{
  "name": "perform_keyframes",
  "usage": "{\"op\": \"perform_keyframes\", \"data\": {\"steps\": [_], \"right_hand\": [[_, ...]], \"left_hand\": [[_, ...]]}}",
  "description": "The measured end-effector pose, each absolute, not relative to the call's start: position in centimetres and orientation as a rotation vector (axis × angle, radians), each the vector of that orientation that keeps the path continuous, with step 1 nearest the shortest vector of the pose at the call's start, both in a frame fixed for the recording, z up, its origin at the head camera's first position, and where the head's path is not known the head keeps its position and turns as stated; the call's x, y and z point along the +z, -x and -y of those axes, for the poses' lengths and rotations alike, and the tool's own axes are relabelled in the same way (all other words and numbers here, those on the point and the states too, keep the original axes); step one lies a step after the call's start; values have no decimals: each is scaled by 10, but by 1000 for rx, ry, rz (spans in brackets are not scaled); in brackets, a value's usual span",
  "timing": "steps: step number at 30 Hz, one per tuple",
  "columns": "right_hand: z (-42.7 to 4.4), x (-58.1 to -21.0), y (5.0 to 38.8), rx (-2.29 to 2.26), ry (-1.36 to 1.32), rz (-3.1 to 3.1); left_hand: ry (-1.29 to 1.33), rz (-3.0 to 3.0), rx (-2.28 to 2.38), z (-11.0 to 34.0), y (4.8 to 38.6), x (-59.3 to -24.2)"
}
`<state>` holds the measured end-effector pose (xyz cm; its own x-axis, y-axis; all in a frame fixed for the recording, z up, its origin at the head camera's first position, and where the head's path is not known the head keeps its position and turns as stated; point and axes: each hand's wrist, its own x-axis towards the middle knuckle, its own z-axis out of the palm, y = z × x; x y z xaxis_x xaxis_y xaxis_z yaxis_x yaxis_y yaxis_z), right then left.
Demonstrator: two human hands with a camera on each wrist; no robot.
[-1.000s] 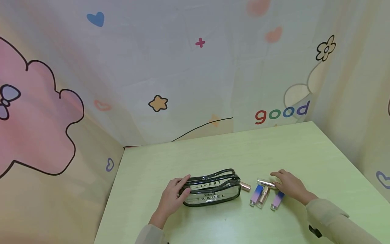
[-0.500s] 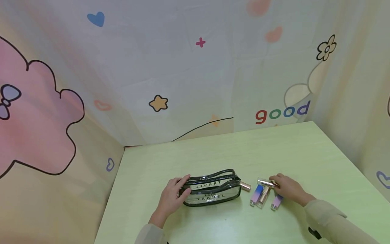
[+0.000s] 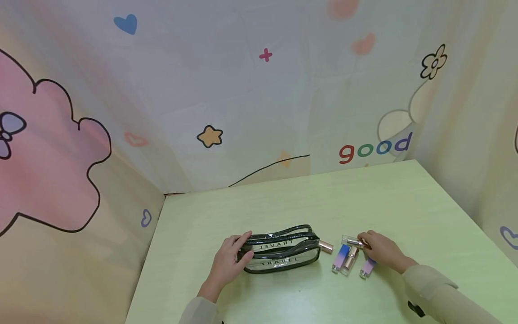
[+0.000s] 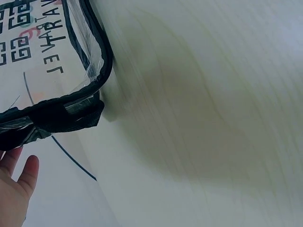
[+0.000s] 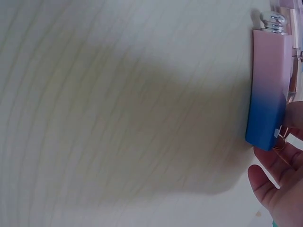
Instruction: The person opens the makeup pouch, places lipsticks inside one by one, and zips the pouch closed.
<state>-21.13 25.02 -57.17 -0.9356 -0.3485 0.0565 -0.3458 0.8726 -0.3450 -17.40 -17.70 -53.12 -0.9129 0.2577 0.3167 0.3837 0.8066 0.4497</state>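
In the head view, my left hand [image 3: 229, 262] holds the left end of a clear, black-trimmed travel pouch [image 3: 279, 265], its thumb on the near side and fingers over the top. The left wrist view shows fingertips at the pouch's [image 4: 49, 118] black end. To the right, my right hand [image 3: 384, 250] pinches the end of a clear-and-gold lipstick [image 3: 353, 242]. Beneath this hand lies a blue-to-pink lipstick tube [image 5: 270, 85], partly covered in the head view. Another blue-to-pink tube [image 3: 341, 259] and a gold lipstick with a clear part [image 3: 350, 260] lie side by side just left.
A rose-gold tube [image 3: 326, 247] lies at the pouch's right end, partly hidden behind it. All of these rest on a pale green table [image 3: 283, 202]. A printed cloth [image 3: 243, 90] hangs along the table's back and sides.
My right hand has shifted slightly left and down, and its fingers have closed on the end of the clear-and-gold lipstick. My left hand and the pouch have stayed put.
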Motion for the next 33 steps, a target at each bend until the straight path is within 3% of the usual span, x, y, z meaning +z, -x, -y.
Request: {"op": "perform_keyframes", "data": {"steps": [24, 33], "right_hand": [[-251, -572, 214, -541, 571, -3053], [-250, -573, 213, -539, 554, -3051]], "left_hand": [[930, 2315, -194, 179, 176, -518], [879, 2402, -228, 183, 173, -531]]}}
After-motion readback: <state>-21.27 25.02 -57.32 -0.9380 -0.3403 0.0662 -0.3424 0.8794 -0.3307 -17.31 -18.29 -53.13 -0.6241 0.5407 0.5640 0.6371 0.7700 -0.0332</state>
